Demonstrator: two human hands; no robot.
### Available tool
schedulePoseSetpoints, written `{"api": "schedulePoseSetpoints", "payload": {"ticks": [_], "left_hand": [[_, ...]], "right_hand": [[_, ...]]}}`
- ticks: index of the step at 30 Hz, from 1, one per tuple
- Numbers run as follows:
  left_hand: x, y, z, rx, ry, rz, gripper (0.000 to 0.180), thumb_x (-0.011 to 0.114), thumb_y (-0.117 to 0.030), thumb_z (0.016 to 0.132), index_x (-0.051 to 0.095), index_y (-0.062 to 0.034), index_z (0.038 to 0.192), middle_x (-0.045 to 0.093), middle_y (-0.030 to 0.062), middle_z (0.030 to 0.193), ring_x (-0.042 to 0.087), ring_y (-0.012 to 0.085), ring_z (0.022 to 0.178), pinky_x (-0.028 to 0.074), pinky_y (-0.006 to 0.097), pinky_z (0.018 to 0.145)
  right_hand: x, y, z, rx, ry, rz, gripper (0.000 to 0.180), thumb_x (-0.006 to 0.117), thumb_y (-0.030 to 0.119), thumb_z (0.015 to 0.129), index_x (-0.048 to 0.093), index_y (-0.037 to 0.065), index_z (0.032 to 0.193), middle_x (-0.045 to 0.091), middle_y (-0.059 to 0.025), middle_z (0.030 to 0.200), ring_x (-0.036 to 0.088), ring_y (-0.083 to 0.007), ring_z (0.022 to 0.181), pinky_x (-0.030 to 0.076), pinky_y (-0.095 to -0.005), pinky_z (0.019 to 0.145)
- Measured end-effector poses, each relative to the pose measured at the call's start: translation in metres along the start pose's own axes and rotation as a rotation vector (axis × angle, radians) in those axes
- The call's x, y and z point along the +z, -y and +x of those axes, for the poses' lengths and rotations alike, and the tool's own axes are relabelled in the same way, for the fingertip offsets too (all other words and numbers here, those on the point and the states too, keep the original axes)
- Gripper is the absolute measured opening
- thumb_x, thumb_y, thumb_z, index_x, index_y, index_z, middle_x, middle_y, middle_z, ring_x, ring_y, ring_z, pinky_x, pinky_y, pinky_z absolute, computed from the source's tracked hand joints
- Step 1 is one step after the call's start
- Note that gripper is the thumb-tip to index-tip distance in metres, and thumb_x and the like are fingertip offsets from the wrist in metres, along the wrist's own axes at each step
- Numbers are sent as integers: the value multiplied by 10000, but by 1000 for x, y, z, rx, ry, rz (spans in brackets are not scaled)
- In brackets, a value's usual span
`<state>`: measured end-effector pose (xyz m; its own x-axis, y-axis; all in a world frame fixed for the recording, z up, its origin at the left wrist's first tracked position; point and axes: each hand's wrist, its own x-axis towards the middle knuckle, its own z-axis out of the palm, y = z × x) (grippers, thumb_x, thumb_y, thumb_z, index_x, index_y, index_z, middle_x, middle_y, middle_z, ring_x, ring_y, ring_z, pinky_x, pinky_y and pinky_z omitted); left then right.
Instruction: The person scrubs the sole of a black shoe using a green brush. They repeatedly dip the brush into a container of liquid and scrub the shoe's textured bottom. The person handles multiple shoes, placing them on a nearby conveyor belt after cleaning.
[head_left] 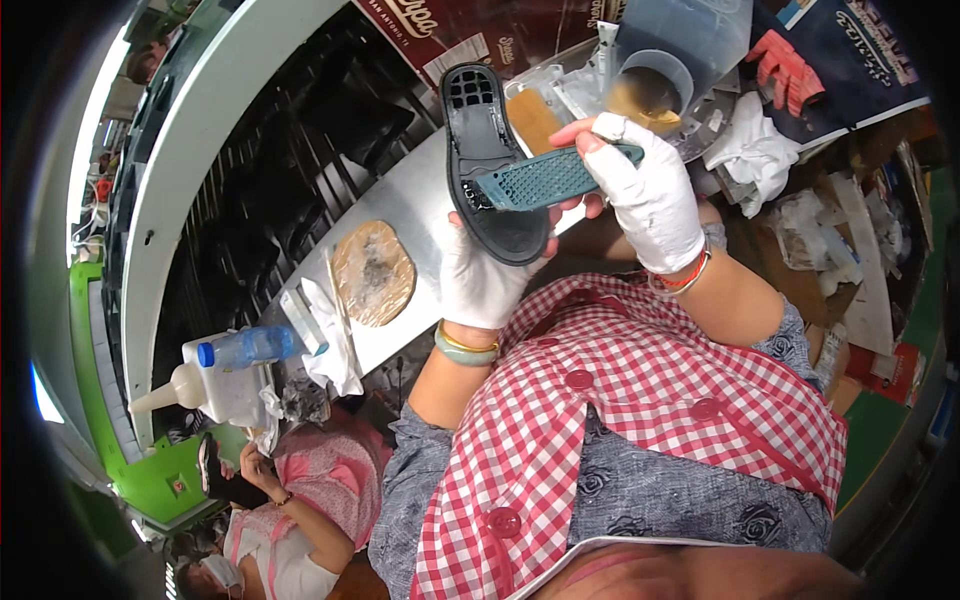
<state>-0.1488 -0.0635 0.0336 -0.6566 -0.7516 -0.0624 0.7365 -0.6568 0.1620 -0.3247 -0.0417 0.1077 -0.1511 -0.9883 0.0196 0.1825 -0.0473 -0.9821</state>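
The left hand (pixel 482 275) grips a black shoe sole (pixel 485 135) near its lower end, and the right hand (pixel 650 190) pinches a teal strip (pixel 550 180) between thumb and fingers. Both hands wear white gloves that leave the fingertips bare. The sole is held up over the edge of the shiny surface (pixel 425 205), with its long side going up and down. It has square holes at its top end. The strip has a net of little bumps or holes, and it slants across the sole. Its left end is over the lower half, but I cannot tell if the two touch.

A flat, round brown disk (pixel 375 275) lies on the surface, to the left of the sole. Farther left are a water bottle (pixel 250 348) with a blue cap and a white squeeze bottle (pixel 205 385) with a long tip. Up past the right hand is a clear cup (pixel 650 90) with yellow-brown stuff in it. A pink glove (pixel 788 72) and a crumpled white cloth (pixel 750 150) lie to its right. At the lower left, another person (pixel 300 540) holds a dark shoe (pixel 230 480)
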Motion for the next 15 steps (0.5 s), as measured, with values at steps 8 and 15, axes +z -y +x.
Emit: {"api": "schedulePoseSetpoints", "payload": {"ticks": [8,15], "left_hand": [[1,9,-4,-7,-12,37,643,537,-422,874,312,-42,1342,396,215,1275,449,419,1144,494,521,867],[2,12,-11,1,10,185,674,553,-439,857,295,-80,1365,349,183,1355,392,447,1207,463,543,906]], "right_hand": [[10,-7,-6,-6,-36,9,198,516,184,922,617,17,951,604,-38,727,596,-76,604,465,-195,423],[9,-3,-2,-106,-92,-50,169,519,148,918,622,16,942,597,-17,751,597,-70,626,475,-185,447]]}}
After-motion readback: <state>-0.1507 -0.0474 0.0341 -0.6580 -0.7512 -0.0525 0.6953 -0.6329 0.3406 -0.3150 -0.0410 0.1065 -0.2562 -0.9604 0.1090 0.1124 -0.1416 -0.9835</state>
